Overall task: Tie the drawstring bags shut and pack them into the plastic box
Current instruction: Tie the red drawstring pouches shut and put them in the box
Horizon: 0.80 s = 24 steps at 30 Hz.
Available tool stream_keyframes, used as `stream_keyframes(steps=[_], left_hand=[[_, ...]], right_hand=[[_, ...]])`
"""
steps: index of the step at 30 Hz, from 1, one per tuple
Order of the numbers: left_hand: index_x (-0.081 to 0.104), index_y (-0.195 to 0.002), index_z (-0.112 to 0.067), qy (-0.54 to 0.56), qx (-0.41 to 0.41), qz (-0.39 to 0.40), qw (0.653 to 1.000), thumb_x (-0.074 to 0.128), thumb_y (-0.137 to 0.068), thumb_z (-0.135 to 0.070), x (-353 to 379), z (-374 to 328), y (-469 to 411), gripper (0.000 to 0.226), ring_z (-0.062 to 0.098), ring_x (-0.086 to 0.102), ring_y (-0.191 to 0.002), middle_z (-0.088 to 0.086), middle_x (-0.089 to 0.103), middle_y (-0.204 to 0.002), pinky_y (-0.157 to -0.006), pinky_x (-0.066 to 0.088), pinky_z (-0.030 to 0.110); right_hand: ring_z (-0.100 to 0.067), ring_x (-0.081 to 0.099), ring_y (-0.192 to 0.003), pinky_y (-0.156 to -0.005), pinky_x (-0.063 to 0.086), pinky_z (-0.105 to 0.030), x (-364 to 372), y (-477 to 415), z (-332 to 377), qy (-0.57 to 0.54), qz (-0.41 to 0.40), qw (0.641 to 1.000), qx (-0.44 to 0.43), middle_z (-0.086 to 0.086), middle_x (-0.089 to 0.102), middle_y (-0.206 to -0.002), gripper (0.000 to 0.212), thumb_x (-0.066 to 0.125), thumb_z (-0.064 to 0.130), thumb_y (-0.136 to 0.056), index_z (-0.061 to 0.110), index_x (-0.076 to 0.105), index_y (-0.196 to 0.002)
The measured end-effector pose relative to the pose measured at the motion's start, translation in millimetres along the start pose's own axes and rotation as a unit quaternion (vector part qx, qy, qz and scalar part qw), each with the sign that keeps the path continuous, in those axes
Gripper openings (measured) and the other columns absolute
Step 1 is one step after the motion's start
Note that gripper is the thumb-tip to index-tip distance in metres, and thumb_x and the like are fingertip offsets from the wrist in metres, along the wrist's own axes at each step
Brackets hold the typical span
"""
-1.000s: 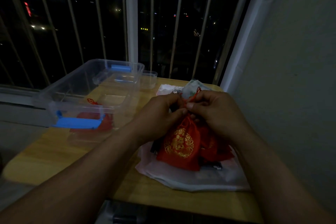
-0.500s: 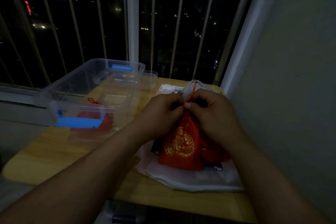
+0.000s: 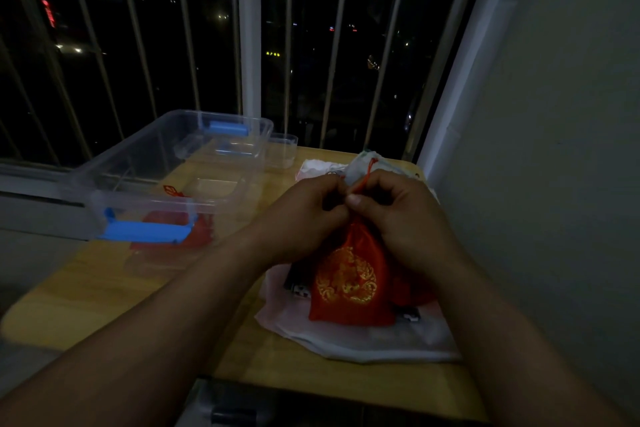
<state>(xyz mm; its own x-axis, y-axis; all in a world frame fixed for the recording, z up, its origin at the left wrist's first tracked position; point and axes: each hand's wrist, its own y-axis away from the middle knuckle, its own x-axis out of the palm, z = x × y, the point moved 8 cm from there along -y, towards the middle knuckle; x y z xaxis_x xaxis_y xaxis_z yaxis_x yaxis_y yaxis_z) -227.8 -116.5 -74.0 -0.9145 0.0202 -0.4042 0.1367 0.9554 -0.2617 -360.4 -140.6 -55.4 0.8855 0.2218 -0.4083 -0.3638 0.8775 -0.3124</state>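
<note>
A red drawstring bag (image 3: 349,282) with a gold round emblem hangs upright over a white cloth (image 3: 363,340) on the wooden table (image 3: 104,288). My left hand (image 3: 304,218) and my right hand (image 3: 405,215) meet at its gathered neck, both pinching the red drawstring (image 3: 369,172), whose end sticks up between them. The clear plastic box (image 3: 166,163) with blue latches stands open at the left; another red bag (image 3: 166,232) lies inside it. More red bags (image 3: 410,291) lie behind the held one, partly hidden.
A small clear container (image 3: 282,149) sits behind the box. A white pouch (image 3: 367,163) lies beyond my hands. Window bars (image 3: 249,45) run along the far table edge and a wall (image 3: 554,149) stands close on the right. Dark items lie under the bags.
My hands have stayed at the bag's neck, shifting slightly up and away. The cord end now stands more upright between them.
</note>
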Motion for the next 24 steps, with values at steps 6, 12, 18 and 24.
stream_keyframes(steps=[6,12,18,24], left_hand=[[0.065,-0.102,-0.005,0.008,-0.011,-0.003,1.000,0.059,-0.103,-0.016,-4,-1,2,0.012,0.005,0.062,-0.059,-0.002,0.065,-0.073,-0.055,0.048,0.019],[0.060,-0.101,-0.010,0.055,-0.046,0.036,0.997,0.058,-0.104,-0.023,-5,4,5,0.013,0.022,0.071,-0.069,0.006,0.069,-0.078,-0.056,0.052,0.030],[0.055,-0.098,-0.014,0.097,-0.044,0.037,0.994,0.053,-0.106,-0.027,0,3,5,0.016,0.023,0.065,-0.066,0.008,0.067,-0.075,-0.057,0.048,0.031],[0.054,-0.099,-0.012,0.084,-0.049,0.053,0.994,0.052,-0.107,-0.029,2,7,6,0.018,0.026,0.063,-0.075,0.007,0.067,-0.080,-0.071,0.047,0.046]], right_hand=[[0.001,0.070,-0.086,-0.069,0.049,-0.011,-3,-2,-2,-0.025,-0.010,1.000,0.005,0.014,0.076,-0.089,0.009,0.070,0.020,-0.096,0.026,0.076,-0.095],[-0.016,0.075,-0.093,-0.077,0.055,-0.028,0,-1,-9,-0.120,0.019,0.991,0.051,0.000,0.078,-0.097,0.009,0.066,0.017,-0.099,0.016,0.075,-0.102],[-0.022,0.075,-0.081,-0.068,0.058,-0.026,0,0,-10,-0.208,0.031,0.975,0.067,-0.009,0.077,-0.093,0.013,0.063,0.011,-0.099,0.004,0.070,-0.108],[-0.012,0.072,-0.073,-0.062,0.055,-0.024,-5,-3,-18,-0.214,0.011,0.974,0.078,0.000,0.075,-0.083,0.012,0.061,0.011,-0.101,0.015,0.071,-0.095]])
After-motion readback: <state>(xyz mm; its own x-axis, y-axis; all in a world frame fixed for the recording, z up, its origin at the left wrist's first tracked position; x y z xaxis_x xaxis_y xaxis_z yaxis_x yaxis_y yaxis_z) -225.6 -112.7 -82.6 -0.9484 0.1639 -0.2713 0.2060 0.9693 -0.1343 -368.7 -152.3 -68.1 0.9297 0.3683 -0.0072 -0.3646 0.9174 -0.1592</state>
